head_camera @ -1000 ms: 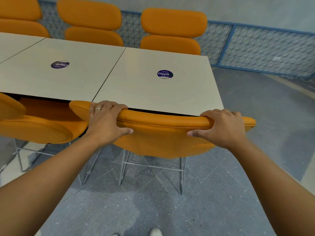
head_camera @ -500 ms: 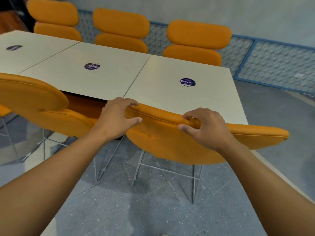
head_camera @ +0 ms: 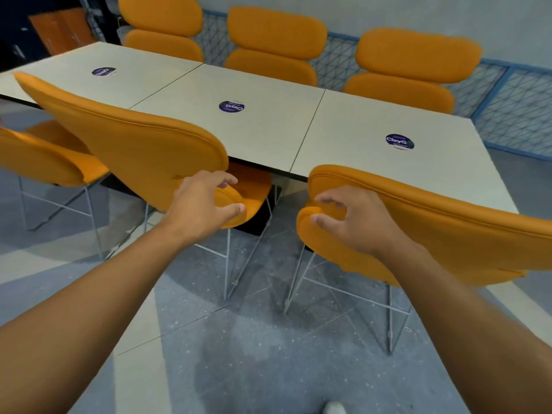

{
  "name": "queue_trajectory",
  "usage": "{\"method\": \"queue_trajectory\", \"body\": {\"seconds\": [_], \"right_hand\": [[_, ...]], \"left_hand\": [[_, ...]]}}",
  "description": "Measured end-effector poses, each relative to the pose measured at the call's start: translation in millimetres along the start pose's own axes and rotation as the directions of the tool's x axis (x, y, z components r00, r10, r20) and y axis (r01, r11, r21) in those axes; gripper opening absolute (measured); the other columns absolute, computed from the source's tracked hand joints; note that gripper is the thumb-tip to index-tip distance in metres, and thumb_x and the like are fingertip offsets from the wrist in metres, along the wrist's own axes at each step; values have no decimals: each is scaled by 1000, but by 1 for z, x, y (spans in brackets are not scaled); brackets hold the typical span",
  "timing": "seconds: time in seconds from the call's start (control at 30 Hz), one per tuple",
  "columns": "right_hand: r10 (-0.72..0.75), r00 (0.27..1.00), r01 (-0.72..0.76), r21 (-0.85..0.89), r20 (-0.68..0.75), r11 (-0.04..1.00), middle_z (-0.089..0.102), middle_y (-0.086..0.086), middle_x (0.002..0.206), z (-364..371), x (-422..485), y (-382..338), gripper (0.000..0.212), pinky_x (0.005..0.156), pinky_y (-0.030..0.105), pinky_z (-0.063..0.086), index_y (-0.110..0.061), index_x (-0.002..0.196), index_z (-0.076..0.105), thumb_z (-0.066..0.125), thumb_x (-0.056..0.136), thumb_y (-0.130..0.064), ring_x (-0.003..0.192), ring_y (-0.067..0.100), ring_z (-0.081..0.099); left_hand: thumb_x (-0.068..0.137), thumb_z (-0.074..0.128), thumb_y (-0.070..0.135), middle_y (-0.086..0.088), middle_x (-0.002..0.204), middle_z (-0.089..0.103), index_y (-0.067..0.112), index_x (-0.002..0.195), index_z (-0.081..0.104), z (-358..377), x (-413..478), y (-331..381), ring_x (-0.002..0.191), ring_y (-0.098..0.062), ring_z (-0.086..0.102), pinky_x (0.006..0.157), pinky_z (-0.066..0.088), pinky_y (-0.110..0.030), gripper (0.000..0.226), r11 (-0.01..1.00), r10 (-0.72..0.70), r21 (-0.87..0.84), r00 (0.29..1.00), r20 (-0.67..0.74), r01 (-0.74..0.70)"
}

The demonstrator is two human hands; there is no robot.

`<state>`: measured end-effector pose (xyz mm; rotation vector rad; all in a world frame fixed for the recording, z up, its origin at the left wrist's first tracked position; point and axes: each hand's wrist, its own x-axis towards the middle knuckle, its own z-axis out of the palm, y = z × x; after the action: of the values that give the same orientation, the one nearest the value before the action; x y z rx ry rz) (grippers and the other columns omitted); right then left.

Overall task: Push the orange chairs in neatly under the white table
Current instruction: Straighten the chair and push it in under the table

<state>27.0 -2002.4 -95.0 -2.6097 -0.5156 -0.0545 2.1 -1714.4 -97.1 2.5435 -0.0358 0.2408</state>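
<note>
- Since the earlier frame, both hands have come off the top edge of the right chair (head_camera: 448, 231). The view has swung left, bringing the middle chair (head_camera: 134, 144) into the centre.
- The white table (head_camera: 268, 135) fills the upper middle of the frame. Its near edge runs from the left side down towards the lower right.
- The right chair stands with its backrest close along that near edge and looks pushed in.
- The middle chair sits askew, its backrest slanting from the upper left down to the centre. Only part of its seat is under the tabletop.
- A third chair (head_camera: 44, 162) at the left edge stands further out from the table.
- Three more chairs (head_camera: 274, 46) line the far side, in front of a blue mesh fence (head_camera: 513, 109).
- The left hand (head_camera: 206, 204) is spread, fingers apart, at the right end of the middle chair's back. It clamps nothing, and blur hides whether it touches.
- The right hand (head_camera: 358, 219) hangs loosely curled over the left end of the right chair's back, holding nothing as far as I can tell.
- The step in hand appears to be the change from the finished chair to the middle one. The next move probably calls for a hold on its backrest, a turn to square it with the table edge, then a straight push.
- The gap between the two backrests is narrow, so the swinging end could knock the right chair. The floor (head_camera: 268, 354) in the lower frame gives standing room.
</note>
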Motion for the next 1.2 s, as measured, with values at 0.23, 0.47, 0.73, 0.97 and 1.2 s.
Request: {"method": "queue_trajectory", "body": {"seconds": [0.23,0.47,0.73,0.97,1.2], "right_hand": [[-23,999,23,5,47,1000,62,-8,131,29,48,-51,45,92,32,48,-30,132,61,67,91,-47,114,13,58],[-22,1000,20,71,20,997,48,-5,147,57,125,-93,63,108,45,41,-36,146,44,67,90,-53,131,19,47],[-26,999,22,177,24,984,39,-11,155,94,235,-133,77,112,51,37,-45,147,37,60,80,-76,137,16,42],[-63,985,23,234,164,972,50,-15,145,113,297,-161,79,107,43,44,-45,139,48,65,71,-80,130,11,46],[-39,965,-11,189,261,982,58,-13,134,128,325,-189,75,96,36,50,-39,136,53,73,72,-71,116,11,55]], "left_hand": [[83,73,40,1,123,60,30,120,62,-42,11,-59,118,-20,51,91,36,-31,40,1000,-13,10,999,-33,13],[85,69,41,2,126,60,27,123,61,-81,56,-107,119,-19,52,98,42,-37,42,1000,-4,24,994,-113,6],[88,67,39,1,121,64,24,119,64,-125,135,-166,115,-18,56,91,43,-32,35,997,-31,64,983,-183,44],[88,66,41,0,123,62,23,122,63,-146,192,-215,114,-18,55,89,45,-32,38,993,-78,72,981,-177,92],[87,62,51,4,115,65,29,117,64,-158,233,-262,104,-20,57,91,48,-52,37,985,-79,145,990,-118,96]]}}
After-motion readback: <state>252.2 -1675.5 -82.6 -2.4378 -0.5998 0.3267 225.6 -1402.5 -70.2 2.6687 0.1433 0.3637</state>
